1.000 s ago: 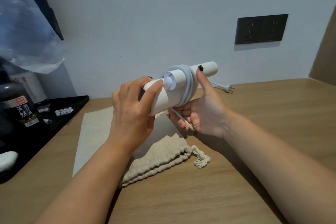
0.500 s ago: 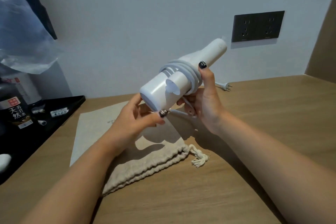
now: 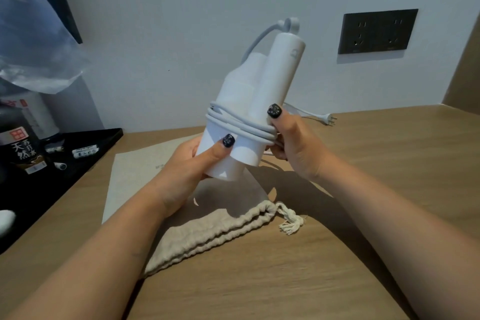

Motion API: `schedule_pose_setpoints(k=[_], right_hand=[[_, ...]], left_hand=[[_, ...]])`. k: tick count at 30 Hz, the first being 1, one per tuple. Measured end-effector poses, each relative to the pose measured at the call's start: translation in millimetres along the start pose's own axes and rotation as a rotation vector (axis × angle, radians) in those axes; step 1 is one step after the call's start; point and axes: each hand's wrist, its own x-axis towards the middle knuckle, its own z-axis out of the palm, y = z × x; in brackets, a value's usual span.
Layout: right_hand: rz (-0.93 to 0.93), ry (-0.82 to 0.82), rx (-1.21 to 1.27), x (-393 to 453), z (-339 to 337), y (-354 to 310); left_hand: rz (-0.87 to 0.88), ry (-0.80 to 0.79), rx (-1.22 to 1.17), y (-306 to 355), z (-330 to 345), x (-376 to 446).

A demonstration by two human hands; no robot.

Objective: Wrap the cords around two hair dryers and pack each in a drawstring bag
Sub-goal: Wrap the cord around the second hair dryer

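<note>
I hold a white folded hair dryer (image 3: pixel 255 91) up above the table, nearly upright, handle folded against the barrel. Its grey cord (image 3: pixel 233 125) is wound several times round the body, and a loop of it arcs off the top. My left hand (image 3: pixel 192 166) grips the lower barrel end, thumb on the front. My right hand (image 3: pixel 291 138) holds the handle and the coils, thumb pressed on the handle. A beige drawstring bag (image 3: pixel 215 231) lies flat on the table below, its tasselled string (image 3: pixel 291 223) at the right. A second flat bag (image 3: pixel 137 169) lies under it.
A white plug (image 3: pixel 328 119) with its cord lies on the wooden table (image 3: pixel 363 215) by the wall. A black wall socket (image 3: pixel 376 31) is at the upper right. A black tray (image 3: pixel 85 163) with a bottle (image 3: pixel 22 148) and sachets stands at the left.
The dryer has been tipped from slanting to nearly upright. My left hand moved from pinching the cord end to gripping the barrel's lower end. My right hand stayed on the coils.
</note>
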Motion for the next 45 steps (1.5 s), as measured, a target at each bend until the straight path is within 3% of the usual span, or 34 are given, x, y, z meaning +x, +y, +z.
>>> schedule_pose_setpoints(k=[14, 19, 25, 32, 45], right_hand=[[-0.078, 0.195, -0.388, 0.4, -6.2, -5.7], [-0.004, 0.145, -0.572, 0.1, -9.3, 1.5], [0.093, 0.052, -0.506, -0.2, -5.2, 7.2], [0.244, 0.065, -0.397, 0.5, -3.7, 2.1], [0.254, 0.155, -0.409, 0.9, -8.2, -1.9]], left_hand=[[0.114, 0.325, 0.217, 3.2, 12.7, 2.7], [0.094, 0.489, 0.527, -4.3, 6.0, 7.2], [0.072, 0.590, 0.622, -8.6, 5.2, 10.5], [0.052, 0.682, 0.705, -9.7, -3.5, 12.2], [0.191, 0.641, 0.815, -8.0, -4.7, 8.9]])
